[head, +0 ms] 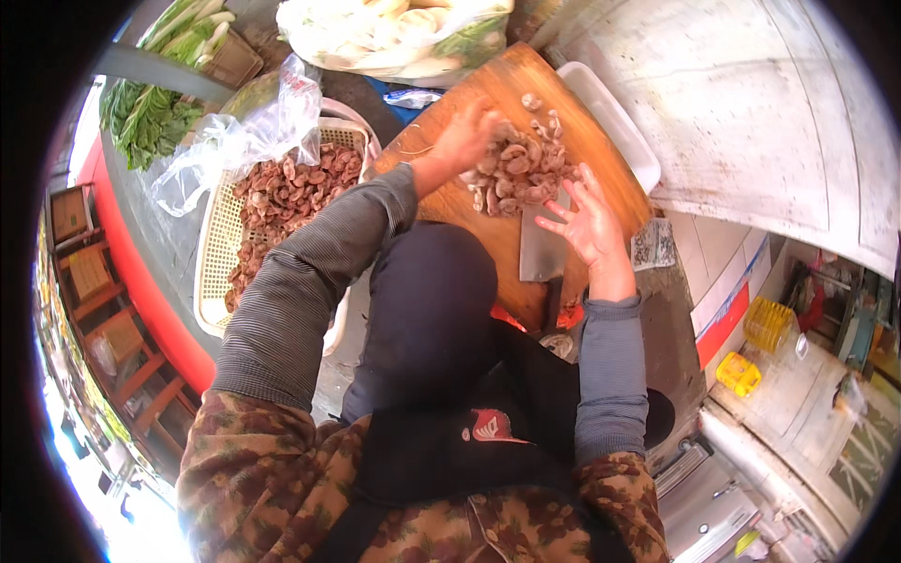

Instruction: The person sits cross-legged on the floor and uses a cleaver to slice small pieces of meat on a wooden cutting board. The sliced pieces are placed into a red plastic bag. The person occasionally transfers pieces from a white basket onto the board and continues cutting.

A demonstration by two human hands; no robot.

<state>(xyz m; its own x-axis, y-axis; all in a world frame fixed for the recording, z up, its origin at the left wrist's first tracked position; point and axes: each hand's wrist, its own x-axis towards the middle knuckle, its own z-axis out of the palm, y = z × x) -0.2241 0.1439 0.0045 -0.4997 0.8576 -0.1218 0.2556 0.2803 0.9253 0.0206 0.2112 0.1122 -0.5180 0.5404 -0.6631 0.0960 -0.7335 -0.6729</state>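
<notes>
A pile of brownish meat pieces, apparently poultry gizzards (517, 165), lies on a thick wooden cutting board (450, 190). My left hand (464, 137) is at the pile's left edge, blurred, with its fingers extended and nothing seen in them. To the right of the pile, my right hand (588, 222) is spread wide and holds nothing. Between the pile and my knee rests a cleaver (542, 246), its blade flat on the board and its dark handle towards me. One piece (531, 102) sits apart near the board's far end.
Left of my knee stands a cream plastic basket (211, 264) of similar pieces, with a clear plastic bag (288, 112) over its far rim. A bag of white vegetables (394, 39) is beyond the board. A white tray (644, 158) lies along its right edge, near a pale panel (767, 127).
</notes>
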